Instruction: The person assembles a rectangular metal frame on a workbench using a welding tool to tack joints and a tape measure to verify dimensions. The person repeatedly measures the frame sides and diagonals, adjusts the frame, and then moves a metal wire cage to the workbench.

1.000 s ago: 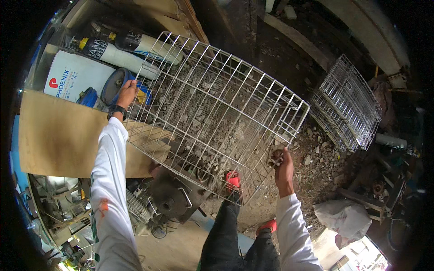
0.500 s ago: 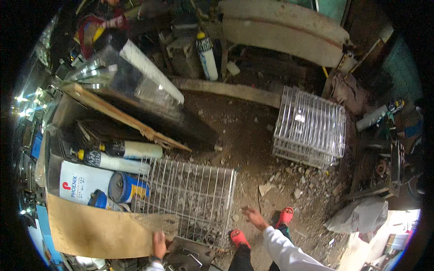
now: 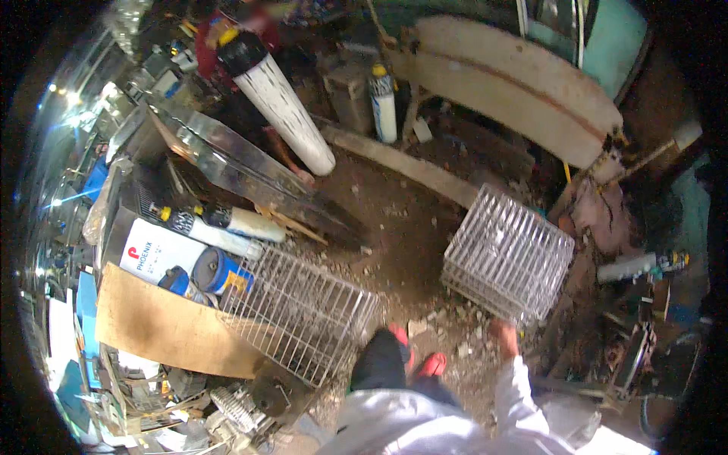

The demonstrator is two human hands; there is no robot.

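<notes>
Right hand: in view at the end of a white sleeve, reaching toward the near lower edge of the wire cage. The fingers are blurred and small; whether they are spread, curled or touching the wire cannot be told. The hand looks just short of the cage, or at most grazing its bottom corner.

Left hand: not in view. No left forearm enters the picture.

Wire cage: a closed box of thin white grid, standing on the dirt floor to the person's right front, slightly tilted on rubble. Nothing visible inside it.

Wire rack: a flat open grid panel to the left front, lying tilted, its far edge against a blue can and a white box, its near edge over a cardboard sheet. No hand is on it.

Red shoes stand between rack and cage.

Further out: a white cylinder leaning at the back, a small capped bottle, a long concrete slab.

Assessment: for a sound grip, the fingers should hook a corner or frame wire rather than a thin mid-span one, which is likely to flex. The ground is uneven and littered with stones; footing should be settled before any lift. The second hand is advised on the opposite edge to stop the cage swinging.
</notes>
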